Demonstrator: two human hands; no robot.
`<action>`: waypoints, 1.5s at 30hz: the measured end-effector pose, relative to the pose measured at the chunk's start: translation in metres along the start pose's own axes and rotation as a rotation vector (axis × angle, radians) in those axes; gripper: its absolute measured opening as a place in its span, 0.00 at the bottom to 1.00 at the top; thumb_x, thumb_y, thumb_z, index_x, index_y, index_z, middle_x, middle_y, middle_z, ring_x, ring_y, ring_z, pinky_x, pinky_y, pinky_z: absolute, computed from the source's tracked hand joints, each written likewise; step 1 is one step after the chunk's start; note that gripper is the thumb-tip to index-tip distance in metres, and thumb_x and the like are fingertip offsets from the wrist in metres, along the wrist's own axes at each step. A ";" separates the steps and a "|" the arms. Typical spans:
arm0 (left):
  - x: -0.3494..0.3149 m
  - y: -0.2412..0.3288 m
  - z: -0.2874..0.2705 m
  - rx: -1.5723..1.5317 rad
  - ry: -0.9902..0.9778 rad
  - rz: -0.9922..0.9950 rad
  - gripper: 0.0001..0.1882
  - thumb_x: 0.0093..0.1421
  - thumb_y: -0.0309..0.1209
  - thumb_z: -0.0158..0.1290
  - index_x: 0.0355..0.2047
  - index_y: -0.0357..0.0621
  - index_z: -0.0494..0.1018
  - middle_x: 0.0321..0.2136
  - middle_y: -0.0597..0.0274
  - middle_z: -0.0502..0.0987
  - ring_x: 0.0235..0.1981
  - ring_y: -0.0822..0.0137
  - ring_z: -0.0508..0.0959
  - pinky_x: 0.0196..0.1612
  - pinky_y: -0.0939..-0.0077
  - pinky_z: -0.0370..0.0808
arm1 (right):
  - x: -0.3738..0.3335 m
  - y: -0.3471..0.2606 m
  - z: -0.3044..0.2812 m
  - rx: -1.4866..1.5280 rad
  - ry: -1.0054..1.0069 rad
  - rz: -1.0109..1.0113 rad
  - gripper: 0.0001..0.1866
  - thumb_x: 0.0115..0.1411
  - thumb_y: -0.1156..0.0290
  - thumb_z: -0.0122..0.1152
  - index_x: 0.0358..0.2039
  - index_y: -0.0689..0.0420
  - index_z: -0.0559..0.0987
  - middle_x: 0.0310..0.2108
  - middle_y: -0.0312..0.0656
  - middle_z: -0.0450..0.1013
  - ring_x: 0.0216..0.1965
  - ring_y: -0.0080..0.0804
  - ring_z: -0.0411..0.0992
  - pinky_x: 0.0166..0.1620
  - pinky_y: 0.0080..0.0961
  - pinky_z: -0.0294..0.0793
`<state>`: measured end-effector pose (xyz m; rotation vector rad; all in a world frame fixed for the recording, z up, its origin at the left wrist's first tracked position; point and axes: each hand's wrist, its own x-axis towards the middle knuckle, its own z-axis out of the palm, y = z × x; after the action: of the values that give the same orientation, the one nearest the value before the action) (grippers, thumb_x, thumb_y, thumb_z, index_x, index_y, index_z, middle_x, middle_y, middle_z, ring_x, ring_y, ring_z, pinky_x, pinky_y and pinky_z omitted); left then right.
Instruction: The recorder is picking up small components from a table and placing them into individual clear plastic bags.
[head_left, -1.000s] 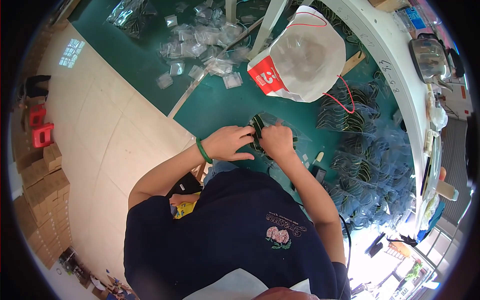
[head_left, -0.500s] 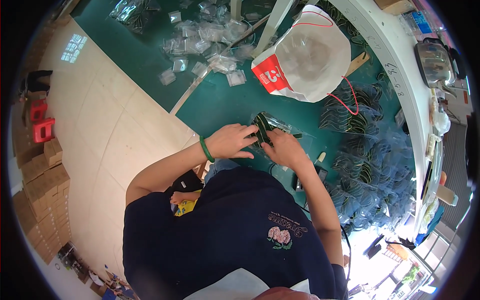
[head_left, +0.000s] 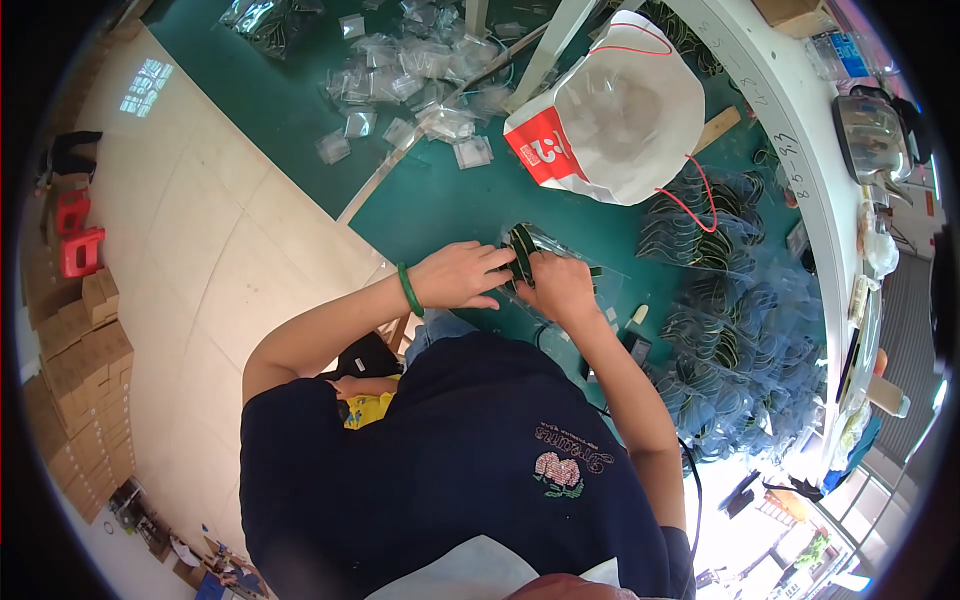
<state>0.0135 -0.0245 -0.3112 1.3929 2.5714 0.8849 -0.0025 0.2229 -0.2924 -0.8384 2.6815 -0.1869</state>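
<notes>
A dark green-black band with pale stripes (head_left: 521,252) lies bunched at the table edge in front of me, partly over a clear plastic bag (head_left: 548,240). My left hand (head_left: 462,276), with a green bangle on its wrist, pinches the band's left side with its fingertips. From the right, my right hand (head_left: 560,291) has its fingers bent down onto band and bag. Its fingertips are partly hidden, and a short end of the band shows beyond its knuckles.
Small clear bags (head_left: 430,60) are strewn at the far left of the green table (head_left: 400,207). A white paper bag with red handles (head_left: 625,110) stands behind my hands. Bagged striped bands (head_left: 740,320) pile up at the right, beside a small black device (head_left: 637,346).
My right hand's fingers have drawn closer together and curled more over the band. My left hand stays nearly in place at its left side.
</notes>
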 end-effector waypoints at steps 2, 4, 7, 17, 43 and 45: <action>-0.002 -0.002 0.002 0.004 0.005 -0.001 0.25 0.57 0.46 0.70 0.46 0.42 0.79 0.54 0.56 0.72 0.46 0.58 0.78 0.48 0.62 0.78 | 0.001 -0.004 0.000 -0.033 0.007 0.004 0.20 0.57 0.52 0.75 0.35 0.56 0.82 0.31 0.44 0.82 0.31 0.44 0.85 0.36 0.41 0.84; -0.003 -0.002 0.004 0.006 0.010 -0.003 0.25 0.57 0.46 0.71 0.46 0.43 0.79 0.54 0.56 0.72 0.46 0.59 0.78 0.48 0.62 0.77 | 0.001 -0.005 -0.001 -0.067 0.013 0.008 0.20 0.57 0.51 0.75 0.34 0.55 0.82 0.31 0.43 0.82 0.29 0.42 0.85 0.34 0.40 0.84; -0.003 -0.003 0.005 0.024 -0.006 -0.007 0.26 0.57 0.46 0.70 0.51 0.45 0.79 0.56 0.58 0.73 0.46 0.59 0.78 0.49 0.63 0.78 | -0.001 -0.006 -0.003 -0.081 0.001 0.044 0.21 0.57 0.49 0.74 0.34 0.55 0.81 0.31 0.42 0.82 0.29 0.41 0.84 0.33 0.39 0.84; 0.001 0.006 0.003 0.186 -0.051 -0.042 0.28 0.53 0.45 0.72 0.51 0.48 0.80 0.56 0.62 0.73 0.48 0.63 0.77 0.49 0.66 0.75 | -0.001 -0.002 0.002 -0.102 0.030 0.029 0.21 0.57 0.48 0.75 0.35 0.52 0.79 0.31 0.39 0.81 0.29 0.38 0.84 0.32 0.38 0.83; -0.001 -0.020 0.018 0.143 0.082 0.118 0.19 0.60 0.40 0.68 0.51 0.57 0.80 0.55 0.62 0.74 0.43 0.63 0.78 0.47 0.66 0.78 | -0.012 0.004 -0.018 0.345 -0.123 0.073 0.25 0.59 0.56 0.75 0.46 0.63 0.77 0.41 0.53 0.82 0.43 0.56 0.83 0.48 0.48 0.83; -0.001 -0.019 0.018 0.140 0.083 0.105 0.19 0.59 0.39 0.68 0.50 0.57 0.80 0.55 0.62 0.74 0.44 0.63 0.78 0.48 0.66 0.78 | -0.013 0.012 -0.029 0.506 -0.268 -0.005 0.25 0.60 0.61 0.73 0.50 0.64 0.76 0.45 0.55 0.82 0.48 0.61 0.81 0.53 0.51 0.81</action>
<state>0.0063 -0.0253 -0.3361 1.5731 2.6906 0.8067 -0.0083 0.2407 -0.2645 -0.6532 2.2322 -0.6699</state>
